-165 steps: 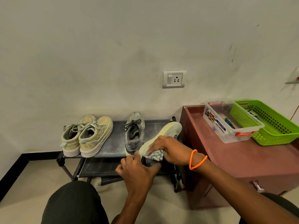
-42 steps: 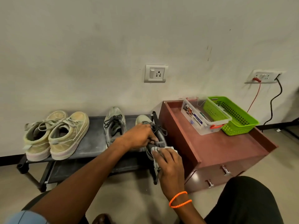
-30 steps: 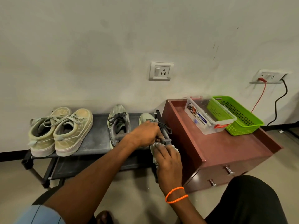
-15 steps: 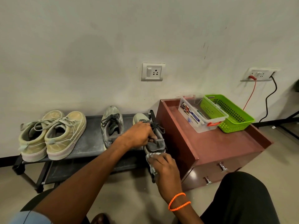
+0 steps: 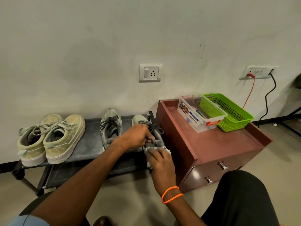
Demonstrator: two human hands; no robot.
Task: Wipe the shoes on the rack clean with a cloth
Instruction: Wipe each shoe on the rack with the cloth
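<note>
Grey shoe (image 5: pixel 156 136), right end of rack (image 5: pixel 91 144): my left hand (image 5: pixel 136 136) grips its collar; my right hand (image 5: pixel 160 159) presses the cloth (image 5: pixel 164 148) against its heel, fingers curled round it. Left of my hands: second grey shoe (image 5: pixel 111 128), beige pair (image 5: pixel 50 137). Right: brown cabinet (image 5: pixel 219 144).

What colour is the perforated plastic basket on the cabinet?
Bright lime green; the perforated plastic basket shows best in the head view, atop the reddish-brown cabinet.
</note>
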